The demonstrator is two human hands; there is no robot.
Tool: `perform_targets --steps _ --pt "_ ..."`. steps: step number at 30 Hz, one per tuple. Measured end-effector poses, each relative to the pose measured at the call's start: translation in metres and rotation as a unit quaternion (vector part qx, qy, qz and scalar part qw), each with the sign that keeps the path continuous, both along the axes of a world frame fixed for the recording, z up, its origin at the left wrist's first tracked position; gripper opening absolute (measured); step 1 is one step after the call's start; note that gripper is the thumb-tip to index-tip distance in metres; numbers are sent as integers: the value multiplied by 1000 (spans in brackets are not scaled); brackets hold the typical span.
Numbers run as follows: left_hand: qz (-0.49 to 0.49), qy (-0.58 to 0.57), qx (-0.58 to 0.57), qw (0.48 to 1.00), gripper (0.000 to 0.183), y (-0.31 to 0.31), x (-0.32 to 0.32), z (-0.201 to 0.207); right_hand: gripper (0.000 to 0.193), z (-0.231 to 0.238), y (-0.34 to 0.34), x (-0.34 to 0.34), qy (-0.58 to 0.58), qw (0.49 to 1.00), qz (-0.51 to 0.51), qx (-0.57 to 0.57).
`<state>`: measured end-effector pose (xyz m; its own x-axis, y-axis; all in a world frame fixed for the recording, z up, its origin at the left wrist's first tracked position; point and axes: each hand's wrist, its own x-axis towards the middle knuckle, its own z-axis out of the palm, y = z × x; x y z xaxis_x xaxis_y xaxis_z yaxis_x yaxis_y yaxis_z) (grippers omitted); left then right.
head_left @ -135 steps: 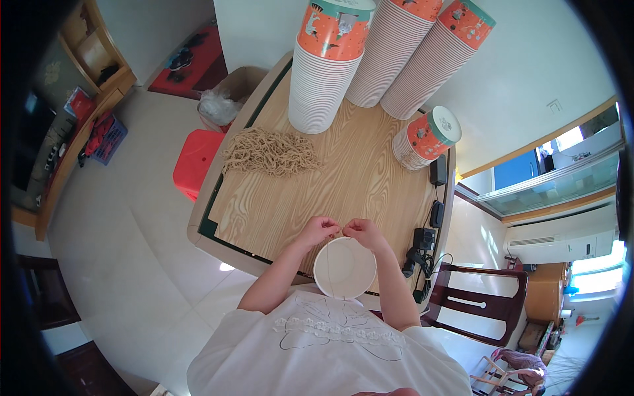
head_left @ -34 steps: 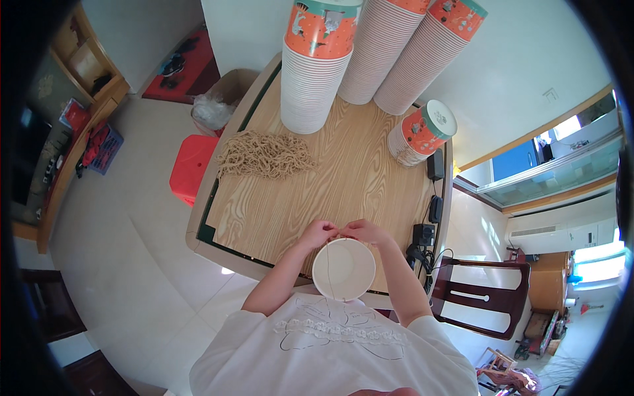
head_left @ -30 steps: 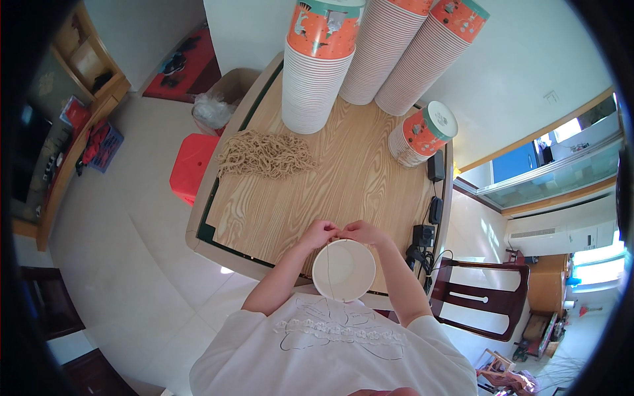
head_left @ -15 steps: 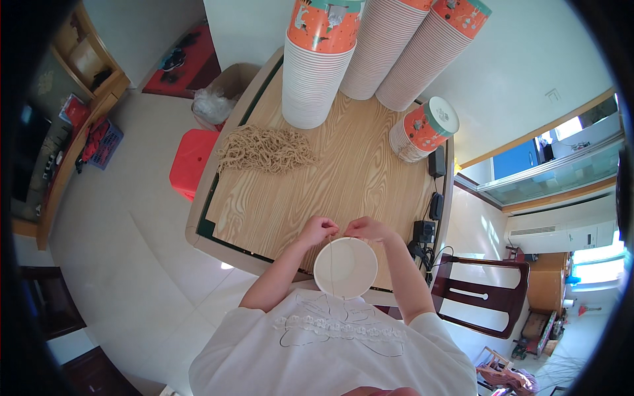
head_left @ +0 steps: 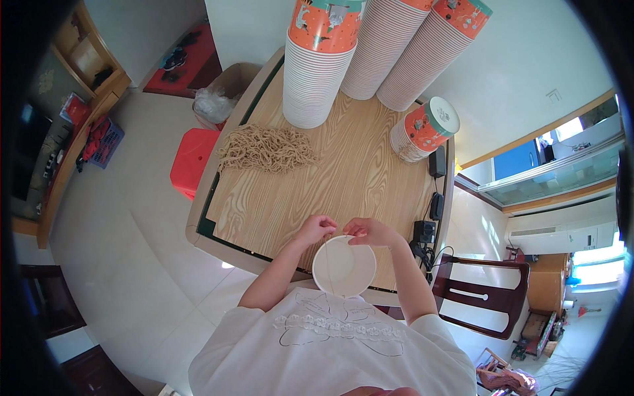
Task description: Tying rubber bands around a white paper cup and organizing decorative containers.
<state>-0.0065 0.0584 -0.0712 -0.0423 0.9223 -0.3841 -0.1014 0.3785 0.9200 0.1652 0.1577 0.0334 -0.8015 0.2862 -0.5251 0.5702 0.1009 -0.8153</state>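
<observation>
Person sits at the light wood-grain table (head_left: 343, 171), both hands up at the far rim of a white round paper cup (head_left: 344, 266) held just off the near table edge, mouth facing up toward the head. Left hand (head_left: 316, 229) is pinched together at the cup's left far rim, fingers closed on what looks like a thin tan string (head_left: 328, 264) that runs down across the cup's mouth; too fine to say where it ends. Right hand (head_left: 367, 231) is closed on the right far rim, thumb and fingers clamped on the cup edge. The hands sit near each other, not touching as far as I can tell.

Judgement: the step in hand looks like fixing a string handle to the cup rim. To do it well, the right hand should keep the rim steady and not squash the thin paper wall, while the left keeps the string taut and works in small moves right at the rim.

Well beyond both hands: a loose pile of tan string pieces (head_left: 267, 149) ahead of the left hand, three tall stacks of orange-printed paper cups (head_left: 370, 53) at the far edge, a short stack of the same cups lying tilted (head_left: 422, 130) ahead of the right hand.
</observation>
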Motion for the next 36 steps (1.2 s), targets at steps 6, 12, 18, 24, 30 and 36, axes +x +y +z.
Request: perform_targets --steps 6,12,18,24,30,36 --pt "-28 10 24 999 11 1 2 7 30 -1 -5 -3 -7 999 8 44" --pt "-5 -17 13 1000 8 4 3 5 26 2 -10 -5 1 997 -6 74" --pt "9 23 26 999 4 5 5 5 26 -2 -11 -2 14 997 -18 74" --pt "-2 -4 33 999 5 5 7 -5 22 -6 -9 -3 8 997 1 79" --pt "-5 -17 35 999 6 4 6 -2 21 -1 -10 -4 -12 998 -10 68" --pt "12 -10 20 1000 6 2 4 -7 22 4 -14 -6 -1 996 -20 86"
